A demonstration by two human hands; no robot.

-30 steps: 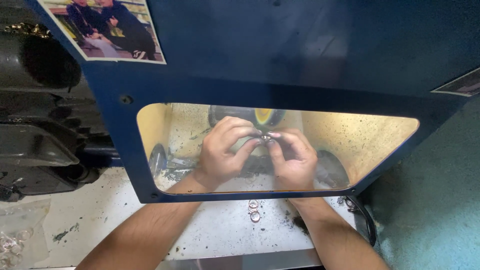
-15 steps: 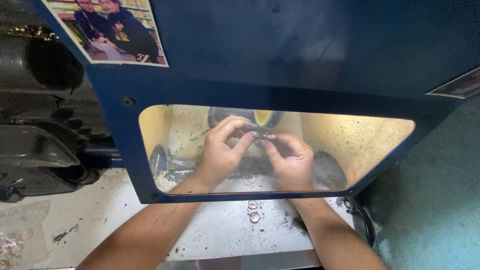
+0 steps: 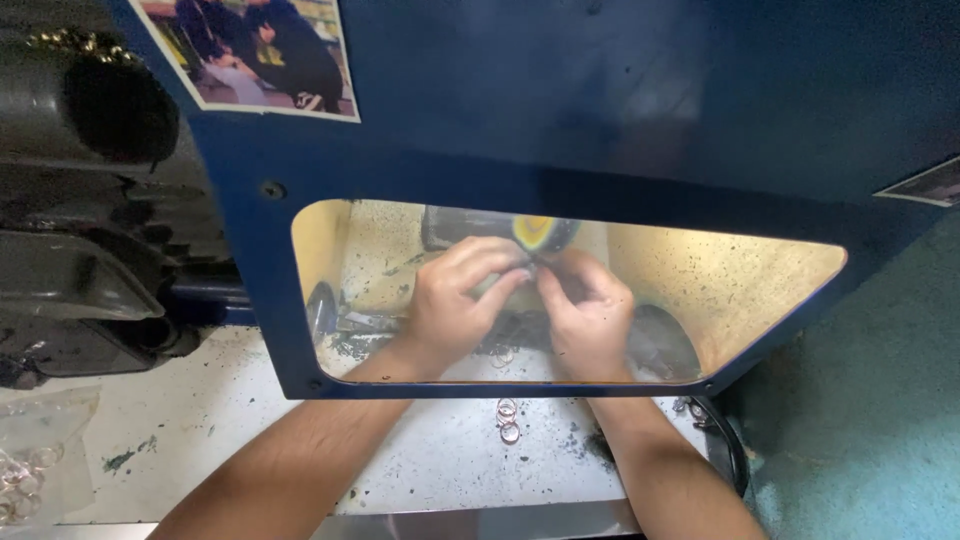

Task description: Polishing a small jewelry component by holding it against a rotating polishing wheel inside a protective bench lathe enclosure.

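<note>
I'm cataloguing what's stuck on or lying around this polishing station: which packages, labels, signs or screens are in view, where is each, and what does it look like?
Photo print: stuck on the blue hood, upper left; rectangular, white border, people in dark clothes.
Label: hood's right edge, partly cut off; pale-edged, dark rectangle.
Plastic bag: on the bench, lower left; clear, holding small metal rings.
No screens or signs.

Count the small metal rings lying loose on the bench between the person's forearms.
2: both rings lie touching, below the blue guard. Others may be hidden behind the hands.

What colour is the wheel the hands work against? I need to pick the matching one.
Yellow, with a darker greenish rim, on the wheel; the head view shows it just above both hands.
</note>
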